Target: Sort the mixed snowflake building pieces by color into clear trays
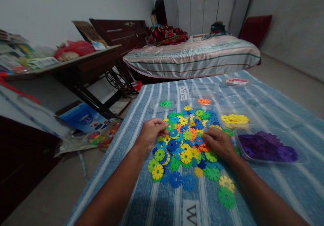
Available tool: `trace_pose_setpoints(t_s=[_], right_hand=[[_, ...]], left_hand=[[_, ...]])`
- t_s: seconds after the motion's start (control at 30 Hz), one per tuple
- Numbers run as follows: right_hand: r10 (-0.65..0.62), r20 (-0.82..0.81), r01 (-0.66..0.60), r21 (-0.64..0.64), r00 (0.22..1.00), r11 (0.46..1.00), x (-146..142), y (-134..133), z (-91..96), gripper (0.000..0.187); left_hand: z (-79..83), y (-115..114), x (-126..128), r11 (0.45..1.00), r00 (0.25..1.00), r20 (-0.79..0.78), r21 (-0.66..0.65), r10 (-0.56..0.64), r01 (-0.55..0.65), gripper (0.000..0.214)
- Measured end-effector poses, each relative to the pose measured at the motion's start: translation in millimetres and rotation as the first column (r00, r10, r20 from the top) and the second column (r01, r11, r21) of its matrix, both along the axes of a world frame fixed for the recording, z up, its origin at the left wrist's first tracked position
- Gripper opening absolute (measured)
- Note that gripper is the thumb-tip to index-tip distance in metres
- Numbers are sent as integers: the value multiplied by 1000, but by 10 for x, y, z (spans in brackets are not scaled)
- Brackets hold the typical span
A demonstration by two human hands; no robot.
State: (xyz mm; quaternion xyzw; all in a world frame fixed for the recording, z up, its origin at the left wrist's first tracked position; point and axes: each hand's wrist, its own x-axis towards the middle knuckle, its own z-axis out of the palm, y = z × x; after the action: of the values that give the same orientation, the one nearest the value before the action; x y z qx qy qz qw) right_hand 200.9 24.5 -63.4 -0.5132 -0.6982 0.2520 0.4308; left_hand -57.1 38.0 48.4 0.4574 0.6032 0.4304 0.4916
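A mixed pile of notched plastic flower discs (186, 146) in blue, green, yellow and orange lies spread on the cloth. At its left edge, my left hand (152, 131) has thumb and fingers pinched together beside green and yellow discs; what they hold, if anything, is not clear. My right hand (219, 142) reaches in from the right, its fingers bent together against the pile near some orange discs, and its fingertips are partly hidden. Purple discs (265, 146) fill a clear plastic tub (253, 159) to the right of that hand.
Behind the pile, yellow discs (235, 119), orange discs (204, 101) and green discs (165, 103) sit in separate clear containers. A red-and-white packet (236, 81) lies farther back. Striped blue cloth (141, 107) covers the table. Beyond are a bed (192, 57) and a sewing-machine table (83, 58).
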Motion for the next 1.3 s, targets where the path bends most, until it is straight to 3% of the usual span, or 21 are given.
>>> trace_pose_setpoints(t_s=[0.07, 0.17, 0.3, 0.43, 0.53, 0.63, 0.8, 0.9, 1.0, 1.17, 1.3], right_hand=[[-7, 1, 7, -4, 1000, 1000, 1, -8, 9, 24], [-6, 5, 6, -13, 1000, 1000, 5, -12, 17, 25], [-1, -6, 1, -9, 1000, 1000, 10, -6, 16, 25], [-10, -9, 10, 0, 1000, 1000, 13, -6, -2, 25], [-13, -12, 13, 2, 1000, 1000, 15, -12, -4, 26], [-13, -7, 14, 9, 1000, 1000, 19, -15, 11, 27], [-18, 23, 18, -3, 1000, 1000, 29, -10, 19, 25], [-18, 21, 18, -9, 1000, 1000, 32, -10, 16, 25], [-17, 21, 17, -3, 1000, 1000, 32, -11, 22, 25], [-6, 18, 6, -6, 1000, 1000, 31, -13, 39, 26], [-13, 6, 13, -7, 1000, 1000, 26, -20, 49, 25]], left_hand=[[86, 224, -22, 980, 967, 186, 65, 174, -189, 20], [98, 353, -46, 969, 949, 216, 37, 230, -243, 21], [-73, 123, -62, 998, 996, -59, 24, 61, -60, 23], [-222, -235, -99, 989, 942, -300, -52, -149, 140, 19], [-258, -464, -118, 953, 862, -407, -101, -302, 286, 17], [-271, -659, -90, 898, 723, -559, -99, -406, 428, 14], [-299, -866, 35, 832, 368, -844, -152, -390, 533, 19], [-298, -910, 92, 827, 222, -896, -229, -386, 513, 22], [-299, -919, 104, 806, 167, -894, -277, -415, 523, 19], [-334, -911, 73, 796, 206, -890, -234, -406, 558, 16], [-333, -896, 67, 768, 150, -895, -262, -419, 585, 20]])
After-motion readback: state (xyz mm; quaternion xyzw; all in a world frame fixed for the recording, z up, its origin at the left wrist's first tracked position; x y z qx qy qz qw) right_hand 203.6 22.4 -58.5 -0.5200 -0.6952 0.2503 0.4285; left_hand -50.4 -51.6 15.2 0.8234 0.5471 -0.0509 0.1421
